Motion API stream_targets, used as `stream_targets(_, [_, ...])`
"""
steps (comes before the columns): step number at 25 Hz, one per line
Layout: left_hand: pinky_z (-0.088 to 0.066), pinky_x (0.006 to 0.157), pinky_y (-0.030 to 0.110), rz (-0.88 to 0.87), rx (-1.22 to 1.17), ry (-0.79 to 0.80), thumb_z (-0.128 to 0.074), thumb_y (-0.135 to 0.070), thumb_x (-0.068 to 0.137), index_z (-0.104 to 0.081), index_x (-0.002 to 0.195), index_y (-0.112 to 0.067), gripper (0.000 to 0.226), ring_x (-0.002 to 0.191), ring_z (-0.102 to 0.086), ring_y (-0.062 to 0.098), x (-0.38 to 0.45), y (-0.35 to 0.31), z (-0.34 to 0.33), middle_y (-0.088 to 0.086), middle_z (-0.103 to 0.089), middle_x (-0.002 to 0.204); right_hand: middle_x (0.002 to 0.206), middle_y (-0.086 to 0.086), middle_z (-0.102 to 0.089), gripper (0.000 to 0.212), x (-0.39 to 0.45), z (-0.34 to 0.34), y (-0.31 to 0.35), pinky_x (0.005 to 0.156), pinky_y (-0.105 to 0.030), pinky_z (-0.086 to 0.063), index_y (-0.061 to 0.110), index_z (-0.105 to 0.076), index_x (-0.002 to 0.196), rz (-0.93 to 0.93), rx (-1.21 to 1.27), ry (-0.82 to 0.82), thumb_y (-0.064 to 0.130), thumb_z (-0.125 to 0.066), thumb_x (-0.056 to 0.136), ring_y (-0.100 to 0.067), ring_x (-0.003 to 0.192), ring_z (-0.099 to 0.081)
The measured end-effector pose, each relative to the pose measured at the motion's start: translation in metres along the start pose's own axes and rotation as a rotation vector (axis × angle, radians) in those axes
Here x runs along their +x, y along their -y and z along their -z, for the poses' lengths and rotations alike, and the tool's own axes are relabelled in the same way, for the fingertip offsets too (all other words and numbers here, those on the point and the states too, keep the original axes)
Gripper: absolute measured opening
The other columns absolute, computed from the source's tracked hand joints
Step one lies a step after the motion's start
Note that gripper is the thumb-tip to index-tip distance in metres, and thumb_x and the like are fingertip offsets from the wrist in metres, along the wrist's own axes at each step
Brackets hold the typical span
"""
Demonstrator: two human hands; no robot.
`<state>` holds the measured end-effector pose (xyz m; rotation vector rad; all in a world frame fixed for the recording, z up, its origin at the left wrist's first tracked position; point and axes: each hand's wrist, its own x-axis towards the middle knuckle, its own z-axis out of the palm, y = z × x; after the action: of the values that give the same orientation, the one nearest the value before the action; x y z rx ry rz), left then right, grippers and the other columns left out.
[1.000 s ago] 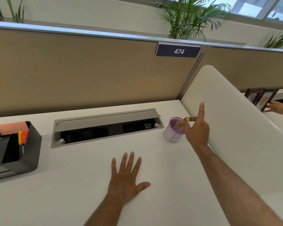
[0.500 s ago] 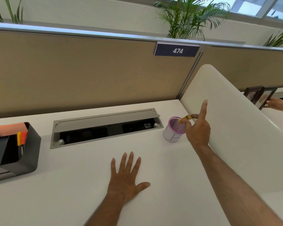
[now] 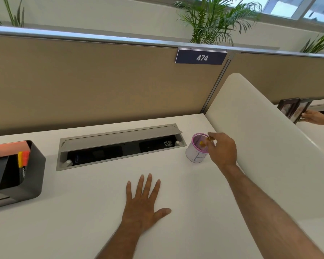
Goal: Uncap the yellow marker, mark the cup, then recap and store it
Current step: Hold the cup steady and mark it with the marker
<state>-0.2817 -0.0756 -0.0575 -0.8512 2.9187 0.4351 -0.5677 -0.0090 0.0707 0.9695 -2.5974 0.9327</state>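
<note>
Pink-rimmed mesh cup, white-sided and cylindrical, stands right of centre on the smooth white tabletop. Above its mouth the right hand pinches the yellow marker, mostly hidden. Left hand lies flat, fingers spread, holding nothing. A careless drop could tip the unsteadied cup.

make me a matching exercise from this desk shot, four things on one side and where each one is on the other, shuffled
Things:
1. pink-rimmed mesh cup
2. black desk organiser
3. left hand
4. dark blue number sign

Places:
A. flat on the white desk, fingers spread
B. top edge of the tan partition
C. far left of the desk
D. beside the right hand, near the grey cable tray

Pairs: 1-D, 2-C, 3-A, 4-B
</note>
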Motion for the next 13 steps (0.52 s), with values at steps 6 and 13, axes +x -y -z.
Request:
stream_targets(6, [0.014,0.112,0.064,-0.004,-0.01,-0.012,-0.012,-0.09,0.079,0.005,0.154,-0.032,0.096,0.143,0.028,0.021,0.0,0.0,0.001,0.005,0.015,0.162,0.098,0.003,-0.07,0.095,-0.002,-0.002,0.015,0.062,-0.028,-0.042,0.027,-0.012,0.153,-0.043,0.064,-0.06,0.013,-0.072,0.082,-0.023,0.071,-0.059])
stream_targets(13, [0.018,0.111,0.064,0.016,0.042,0.047,0.001,-0.092,0.074,0.019,0.15,-0.034,0.097,0.14,0.036,0.022,0.0,-0.001,0.003,0.003,0.027,0.16,0.098,0.002,-0.071,0.071,-0.001,-0.006,0.006,0.066,-0.029,-0.043,0.021,-0.038,0.145,-0.034,0.049,-0.036,0.016,-0.072,0.082,-0.026,0.077,-0.063])
